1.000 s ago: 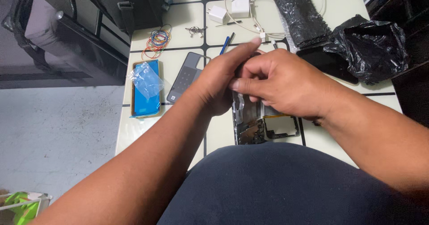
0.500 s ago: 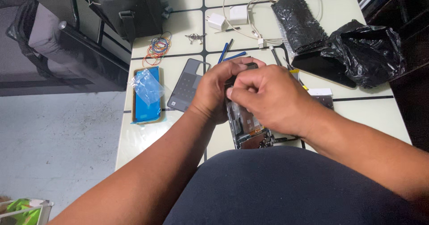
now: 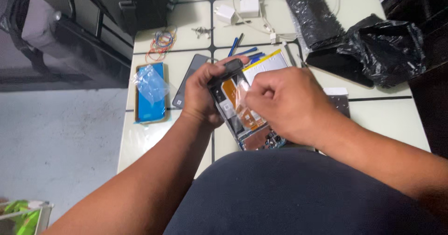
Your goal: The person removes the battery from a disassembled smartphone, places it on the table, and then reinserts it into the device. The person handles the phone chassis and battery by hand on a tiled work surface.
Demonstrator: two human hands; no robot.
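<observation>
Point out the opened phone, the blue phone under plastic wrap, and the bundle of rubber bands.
opened phone (image 3: 242,118), head view, exposed inner board
blue phone (image 3: 150,108), head view, blue face below the wrap
rubber bands (image 3: 160,44), head view, middle of the bundle

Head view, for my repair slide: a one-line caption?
Left hand holds an opened phone; right hand pinches its orange film.

Opened phone (image 3: 242,118) (back off) in left hand (image 3: 200,97) — right hand (image 3: 284,102) on its innards

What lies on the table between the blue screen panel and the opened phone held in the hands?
In the head view, a dark phone lies flat between the blue panel and the opened phone.
</observation>
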